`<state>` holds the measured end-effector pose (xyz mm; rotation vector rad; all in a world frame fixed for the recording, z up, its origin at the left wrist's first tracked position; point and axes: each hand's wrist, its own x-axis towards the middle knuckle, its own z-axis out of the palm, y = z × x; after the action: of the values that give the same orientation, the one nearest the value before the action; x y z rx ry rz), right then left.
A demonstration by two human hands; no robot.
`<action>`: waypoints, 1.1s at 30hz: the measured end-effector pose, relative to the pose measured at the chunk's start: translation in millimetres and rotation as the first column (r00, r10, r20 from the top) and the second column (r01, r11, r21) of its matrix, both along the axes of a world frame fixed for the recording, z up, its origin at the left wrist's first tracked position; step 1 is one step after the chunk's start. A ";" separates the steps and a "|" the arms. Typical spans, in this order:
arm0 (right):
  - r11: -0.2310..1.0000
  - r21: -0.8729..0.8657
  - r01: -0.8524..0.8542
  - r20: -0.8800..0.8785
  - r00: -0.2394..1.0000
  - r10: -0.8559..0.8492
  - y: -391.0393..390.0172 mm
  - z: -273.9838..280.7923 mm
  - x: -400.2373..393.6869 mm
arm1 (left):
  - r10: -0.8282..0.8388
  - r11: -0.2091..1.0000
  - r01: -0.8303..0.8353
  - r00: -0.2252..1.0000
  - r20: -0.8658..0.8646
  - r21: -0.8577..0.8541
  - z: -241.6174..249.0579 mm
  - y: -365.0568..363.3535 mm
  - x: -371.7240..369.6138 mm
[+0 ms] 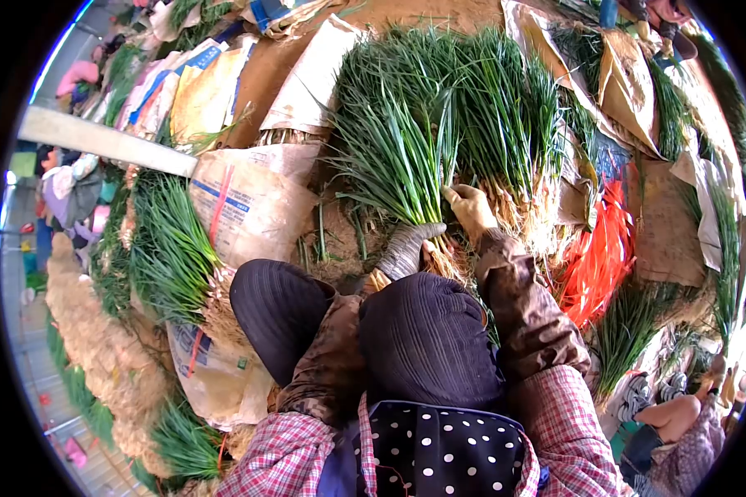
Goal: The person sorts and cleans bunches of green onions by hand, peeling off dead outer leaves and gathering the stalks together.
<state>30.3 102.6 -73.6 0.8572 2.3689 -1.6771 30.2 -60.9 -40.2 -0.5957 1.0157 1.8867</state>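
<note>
A bunch of green onions (410,170) stands before my knees, leaves fanned away from me and pale rooted ends toward me. My left hand (402,248), in a grey glove, is wrapped round its lower stalks. On the bunch's right side, my right hand (471,209), in a tan glove, has its fingers curled and its thumb against the stalks; the fingertips are partly hidden. Just beyond and to the right lies a big pile of green onions (506,116) with straw-coloured roots.
Red plastic strips (598,261) lie at my right. Another tied bunch (174,248) rests on my left beside a printed sack (253,199). A pale beam (108,142) crosses the upper left. Other people sit at the left and a person (680,431) at the lower right.
</note>
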 end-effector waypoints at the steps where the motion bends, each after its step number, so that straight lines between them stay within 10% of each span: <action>1: 0.999 -0.036 -0.004 -0.030 1.000 0.003 0.0 -12.2 -4.8 | -0.006 0.999 0.005 1.000 -0.010 -0.040 -11.1 -1.4 -1.7; 4: 0.820 -0.501 0.278 0.125 0.960 -0.249 -3.5 -0.4 -4.5 | -0.013 1.000 0.013 0.994 -0.105 -0.009 22.8 -3.4 -4.2; 8: 0.122 -0.867 0.484 0.402 0.823 -0.402 -1.0 -5.2 9.0 | -0.078 0.965 0.159 0.932 -0.354 0.206 11.2 -7.3 -9.4; 13: 0.402 -0.906 0.134 0.052 0.977 -0.208 -3.3 -4.6 5.9 | -0.029 0.947 0.111 0.964 -0.263 0.302 26.9 -4.9 -4.3; 16: 0.245 -0.958 -0.149 -0.145 0.989 0.036 6.2 13.2 2.1 | -0.002 0.925 0.092 0.971 -0.238 0.370 28.1 -4.2 -2.6; 18: 0.568 -0.811 0.141 -0.021 0.963 -0.269 -8.8 17.3 -1.9 | -0.022 0.910 0.113 0.974 -0.226 0.398 29.2 -5.4 -3.1; 23: 0.781 -0.565 0.266 0.186 0.963 -0.194 -13.3 12.5 0.5 | -0.110 0.895 0.208 0.961 -0.255 0.396 35.0 -12.8 -5.8; 24: 0.540 -0.801 0.258 0.182 0.965 -0.190 -2.9 6.6 15.8 | -0.107 0.894 0.190 0.970 -0.218 0.405 44.1 -13.8 -4.6; 27: 0.486 -0.860 0.154 0.045 0.972 -0.229 -2.4 -79.5 61.9 | 0.022 0.892 0.082 0.974 -0.224 0.444 67.6 -14.4 -8.3; 29: 0.696 -0.680 0.230 0.113 0.971 -0.210 -18.2 -56.9 108.2 | 0.177 0.854 -0.044 0.962 -0.210 0.518 68.1 -7.1 -10.9; 30: 0.929 -0.371 -0.004 0.045 0.999 0.023 -5.1 -66.7 130.4 | 0.221 0.845 -0.060 0.944 -0.245 0.532 63.2 -8.5 -15.5; 32: 0.790 0.356 -0.500 0.169 0.866 0.471 22.2 -76.7 153.5 | 0.213 0.811 0.023 0.919 -0.331 0.585 55.4 -11.1 -29.8; 33: 0.982 0.116 -0.147 -0.062 0.986 0.155 28.9 -79.3 155.9 | 0.315 0.792 -0.112 0.917 -0.244 0.600 60.5 -6.6 -20.9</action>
<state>186.3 131.5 -152.8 0.6243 2.5241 -1.5552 9.2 -67.5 20.3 -0.0244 0.5209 2.4157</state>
